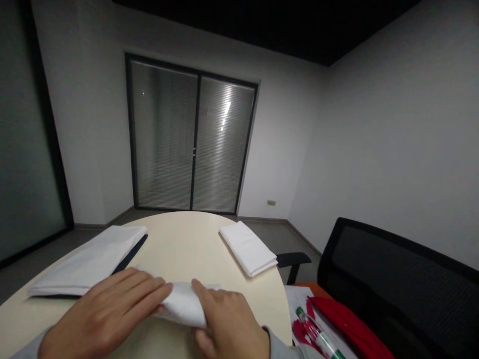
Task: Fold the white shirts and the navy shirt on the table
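Note:
Near the front of the round table, a folded or rolled white cloth (pixel 184 303) is held between my two hands. My left hand (pixel 112 309) lies over its left end with the fingers pressed together and the fingertips curling on it. My right hand (pixel 229 319) grips the other end, thumb on top and fingers underneath. Part of the cloth is hidden behind the hands. To the right lies a flat folded white cloth (pixel 247 248). At the left, a larger folded white cloth (pixel 90 259) rests on something thin and dark blue (pixel 130 254).
The pale round table (pixel 183 234) has a curved far edge. At the right stands a black mesh chair (pixel 396 284) with an armrest (pixel 294 259). A red item (pixel 348 321) and a clear bottle with a green cap (pixel 318 335) lie on its seat.

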Available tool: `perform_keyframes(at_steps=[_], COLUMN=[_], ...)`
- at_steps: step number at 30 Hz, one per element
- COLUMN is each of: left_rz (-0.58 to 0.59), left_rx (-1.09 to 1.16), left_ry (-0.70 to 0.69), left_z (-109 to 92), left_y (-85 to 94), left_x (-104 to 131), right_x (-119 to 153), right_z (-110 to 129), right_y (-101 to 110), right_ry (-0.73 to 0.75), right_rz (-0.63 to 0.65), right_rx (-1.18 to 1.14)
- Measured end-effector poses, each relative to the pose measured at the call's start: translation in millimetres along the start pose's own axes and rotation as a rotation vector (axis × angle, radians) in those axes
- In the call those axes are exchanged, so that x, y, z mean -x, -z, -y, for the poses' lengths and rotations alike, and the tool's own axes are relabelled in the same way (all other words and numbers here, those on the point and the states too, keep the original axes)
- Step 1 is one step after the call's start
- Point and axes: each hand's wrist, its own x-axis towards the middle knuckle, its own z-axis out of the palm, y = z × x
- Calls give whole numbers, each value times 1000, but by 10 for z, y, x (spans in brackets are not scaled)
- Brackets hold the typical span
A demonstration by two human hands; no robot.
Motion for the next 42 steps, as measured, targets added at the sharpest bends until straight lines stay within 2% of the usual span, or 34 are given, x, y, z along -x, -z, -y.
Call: perform_keyframes(at_steps=[2, 3, 4, 7, 9, 11, 12, 14, 16, 19, 21, 23, 26, 28, 32, 34, 36, 39, 42], left_rz=[-4, -33, -106, -391, -471, -407, -350, -242, -143, 30, 123, 165, 178, 174, 149, 156, 207, 350, 400], left_rx=[6, 4, -3, 49, 166, 281, 317, 357, 372, 347, 339, 350, 329, 246, -94, -317, -511, -628, -607], left_ry=[-144, -168, -128, 163, 406, 581, 625, 648, 631, 566, 529, 511, 494, 481, 525, 637, 805, 1010, 1028], left_z=[-126, -167, -183, -47, 165, 394, 490, 618, 664, 660, 654, 656, 663, 669, 758, 872, 1023, 1257, 1427], left_y=[180, 248, 295, 273, 106, -180, -352, -697, -977, -1215, -1291, -1340, -1365, -1298, -915, -697, -543, -463, -461], left_x=[-432, -620, -776, -1003, -961, -819, -727, -527, -329, -97, -12, 20, -6, -60, -155, -111, 17, 260, 413], right_x=[-68, -96, -123, -203, -266, -346, -396, -518, -658, -861, -971, -1061, -1185, -1259, -1312, -1308, -1314, -1302, -1217], right_z=[22, -17, -95, -540, -950, -1373, -1573, -1925, -2195, -2467, -2592, -2676, -2670, -2563, -2243, -2103, -1936, -1478, -823], right_y=[285, 413, 528, 798, 951, 1093, 1152, 1218, 1193, 1030, 921, 851, 749, 608, 201, 44, -59, -217, -491], right_ry=[5, 7, 2, -73, -196, -311, -347, -414, -488, -590, -640, -675, -695, -644, -491, -459, -415, -235, 10], right_rz=[-96, -138, -173, -168, -79, -41, -41, -35, -10, 54, 79, 75, 20, -19, 14, -3, -104, -247, -166], right_rx=[-150, -240, -332, -641, -881, -1004, -1011, -977, -911, -729, -557, -371, -90, 66, 228, 315, 461, 555, 313])
